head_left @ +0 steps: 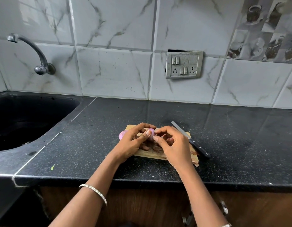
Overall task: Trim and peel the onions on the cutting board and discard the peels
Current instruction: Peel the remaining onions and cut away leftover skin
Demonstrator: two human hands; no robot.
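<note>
Both hands hold an onion point(152, 133) just above the cutting board point(150, 156).
On the near tabletop point(92, 136), the left hand point(133, 142) curls its fingers point(146, 135) round the onion; the right hand point(175, 145) pinches the onion's right side. Brown peels point(194, 155) litter the board's near right. A second onion point(122, 134), peeled pink, sits left of the left hand. A knife point(192, 140) lies along the right edge.

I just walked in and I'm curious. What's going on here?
A person is peeling an onion over the cutting board. The left hand holds it while the right hand picks at its skin. Loose peels lie on the board, and the knife rests at its right edge.
</note>
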